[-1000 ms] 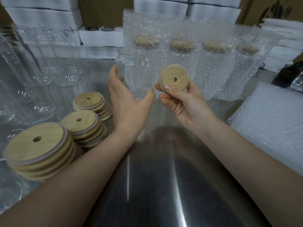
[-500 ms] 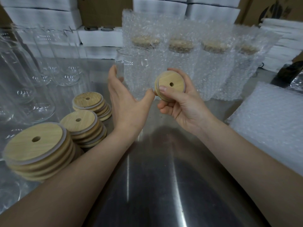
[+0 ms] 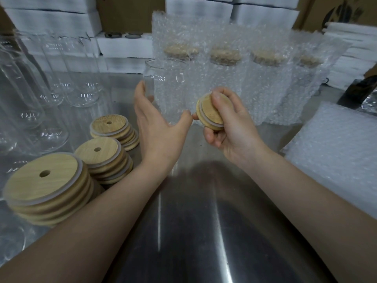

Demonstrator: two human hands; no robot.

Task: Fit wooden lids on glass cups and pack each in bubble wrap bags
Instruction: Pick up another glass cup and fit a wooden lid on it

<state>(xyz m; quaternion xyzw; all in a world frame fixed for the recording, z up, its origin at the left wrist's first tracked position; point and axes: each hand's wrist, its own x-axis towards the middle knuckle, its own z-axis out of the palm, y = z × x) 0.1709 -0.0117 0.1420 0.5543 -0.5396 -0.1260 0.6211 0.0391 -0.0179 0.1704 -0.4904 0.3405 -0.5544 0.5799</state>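
Note:
My right hand (image 3: 228, 127) grips a round wooden lid (image 3: 210, 114) with a white seal ring, tilted on edge. My left hand (image 3: 157, 127) is spread around the lower part of an uncovered glass cup (image 3: 165, 82) standing on the steel table; the fingers curl behind the glass and the thumb points toward the lid. Whether the palm presses on the glass is unclear. Behind stand several lidded cups in bubble wrap bags (image 3: 224, 78).
Three stacks of wooden lids (image 3: 44, 180) (image 3: 102, 156) (image 3: 112, 127) lie at the left. Bare glass cups (image 3: 30, 94) crowd the far left. A pile of bubble wrap bags (image 3: 338, 148) lies at the right. White boxes (image 3: 126, 45) line the back.
My right hand has turned the lid from face-up to on edge and lowered it, with the thumb now over its top. My left hand has stayed at the cup.

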